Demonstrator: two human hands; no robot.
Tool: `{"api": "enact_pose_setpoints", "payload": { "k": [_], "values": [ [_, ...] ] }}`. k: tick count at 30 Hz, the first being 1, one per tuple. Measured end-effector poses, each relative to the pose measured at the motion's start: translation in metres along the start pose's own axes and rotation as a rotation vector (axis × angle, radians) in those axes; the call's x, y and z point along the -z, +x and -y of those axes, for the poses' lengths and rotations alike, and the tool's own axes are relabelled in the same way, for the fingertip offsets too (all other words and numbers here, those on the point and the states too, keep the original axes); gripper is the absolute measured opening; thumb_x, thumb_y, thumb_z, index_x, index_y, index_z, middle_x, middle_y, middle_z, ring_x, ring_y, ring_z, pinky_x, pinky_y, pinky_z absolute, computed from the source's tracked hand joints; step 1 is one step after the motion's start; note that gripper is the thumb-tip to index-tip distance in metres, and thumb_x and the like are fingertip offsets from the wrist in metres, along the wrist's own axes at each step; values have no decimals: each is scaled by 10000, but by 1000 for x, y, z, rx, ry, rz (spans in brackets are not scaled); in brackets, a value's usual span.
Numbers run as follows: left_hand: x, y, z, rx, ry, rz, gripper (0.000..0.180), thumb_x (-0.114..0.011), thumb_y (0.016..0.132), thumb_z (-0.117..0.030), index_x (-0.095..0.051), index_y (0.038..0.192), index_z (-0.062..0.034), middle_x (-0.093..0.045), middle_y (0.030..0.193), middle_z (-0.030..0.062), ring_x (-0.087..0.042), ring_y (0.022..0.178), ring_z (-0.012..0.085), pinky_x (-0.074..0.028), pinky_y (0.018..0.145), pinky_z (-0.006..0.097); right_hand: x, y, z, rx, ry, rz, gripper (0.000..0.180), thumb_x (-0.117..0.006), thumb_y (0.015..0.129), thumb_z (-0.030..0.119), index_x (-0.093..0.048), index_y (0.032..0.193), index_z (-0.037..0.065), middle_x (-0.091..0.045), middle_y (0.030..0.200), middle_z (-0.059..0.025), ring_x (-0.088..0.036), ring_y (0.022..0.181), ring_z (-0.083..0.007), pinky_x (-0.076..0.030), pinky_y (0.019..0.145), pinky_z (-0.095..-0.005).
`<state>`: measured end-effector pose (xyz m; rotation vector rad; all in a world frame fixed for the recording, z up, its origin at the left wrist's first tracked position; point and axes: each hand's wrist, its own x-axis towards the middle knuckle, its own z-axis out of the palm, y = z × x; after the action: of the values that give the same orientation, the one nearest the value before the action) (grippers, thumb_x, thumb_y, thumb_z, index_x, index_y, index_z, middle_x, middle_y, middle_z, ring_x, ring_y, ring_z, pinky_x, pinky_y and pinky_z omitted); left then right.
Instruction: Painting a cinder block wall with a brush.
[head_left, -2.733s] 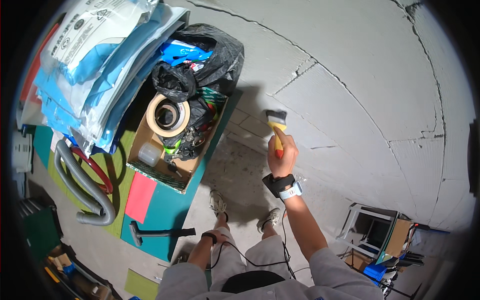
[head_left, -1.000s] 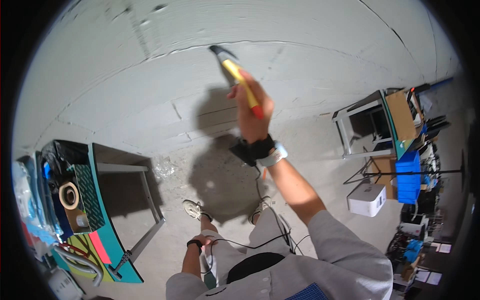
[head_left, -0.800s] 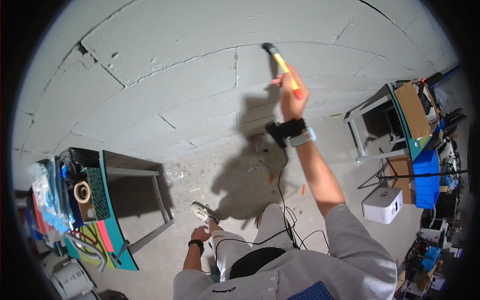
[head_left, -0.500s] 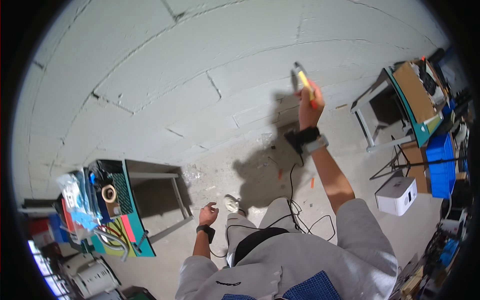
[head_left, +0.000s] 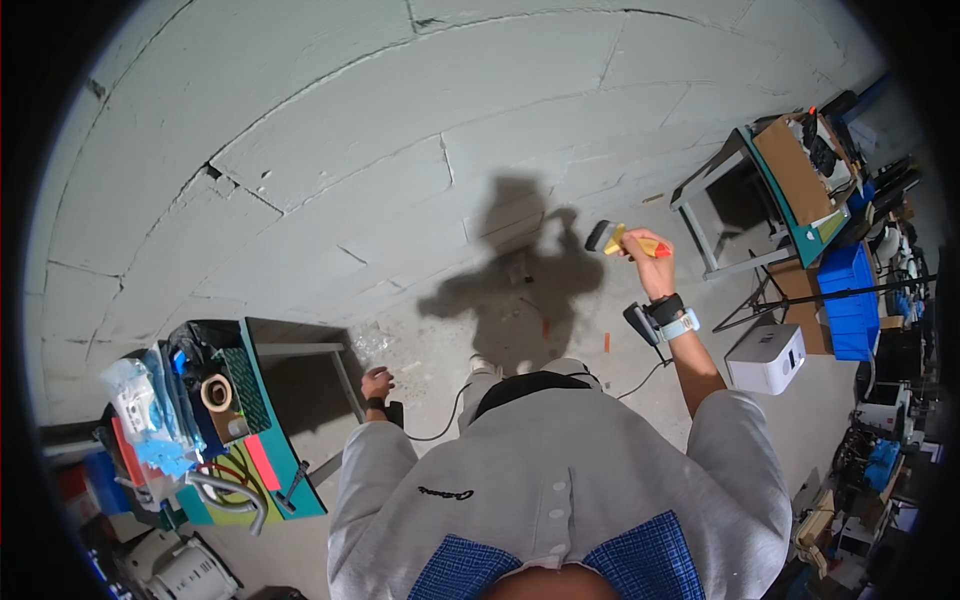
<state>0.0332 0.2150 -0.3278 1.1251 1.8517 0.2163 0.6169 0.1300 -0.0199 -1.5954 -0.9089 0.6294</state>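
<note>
Hiding part of a brush (head_left: 613, 239) right of centre, right fingers (head_left: 632, 241) held it; left fingers (head_left: 381, 378) hung loose, left of centre.

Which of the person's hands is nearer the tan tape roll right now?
Left. The left hand is off to the right of the tape roll, not touching it; the right hand, holding the brush, is much farther right.

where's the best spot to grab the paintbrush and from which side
Probably mid-handle, coming from the person's right. The paintbrush has its dark, wide bristles pointing left, while the narrower handle runs right to a red end, which should suit wrapping fingers. The right hand holds it there, with yellow and red showing on either side.
</note>
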Motion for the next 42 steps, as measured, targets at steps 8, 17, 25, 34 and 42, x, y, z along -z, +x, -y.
{"api": "enact_pose_setpoints", "payload": {
  "k": [8,17,25,34,42],
  "values": [
    [24,15,91,484,-757,-196,323,-599,911,-266,-624,1195,-115,-717,955,84,-673,698,241,-426,491,348,-71,19,36,-108,23,102,372,-546,1022,346,-688,1184,43,-704,848,-35,-665,681,-87,-468,573,-200],
    [2,-21,112,446,-970,-404,317,-600,909,-282,-619,1166,-98,-714,1006,79,-672,735,213,-471,566,330,-208,38,85,534,-152,240,289,-612,940,65,-659,1225,53,-724,906,-133,-708,771,-201,-545,730,-296],
    [-22,-109,136,549,-939,-579,346,-593,911,-283,-607,1173,-58,-723,953,98,-679,676,234,-453,500,353,-222,89,50,890,-227,363,358,-635,903,57,-643,1245,162,-678,904,-118,-667,739,-294,-545,652,-366],
    [-83,-169,53,537,-827,-565,306,-541,906,-234,-639,1164,-99,-712,942,98,-678,686,234,-448,506,329,-103,166,-1,920,-302,118,374,-652,876,51,-647,1242,127,-697,912,-124,-679,774,-288,-552,653,-373],
    [-105,-174,-33,413,-712,-576,279,-550,899,-176,-658,1147,-109,-717,906,79,-668,648,189,-442,487,297,-37,190,-16,866,-355,-34,272,-657,884,50,-699,1152,44,-726,1001,-161,-716,838,-278,-561,724,-335]
  ]
}}
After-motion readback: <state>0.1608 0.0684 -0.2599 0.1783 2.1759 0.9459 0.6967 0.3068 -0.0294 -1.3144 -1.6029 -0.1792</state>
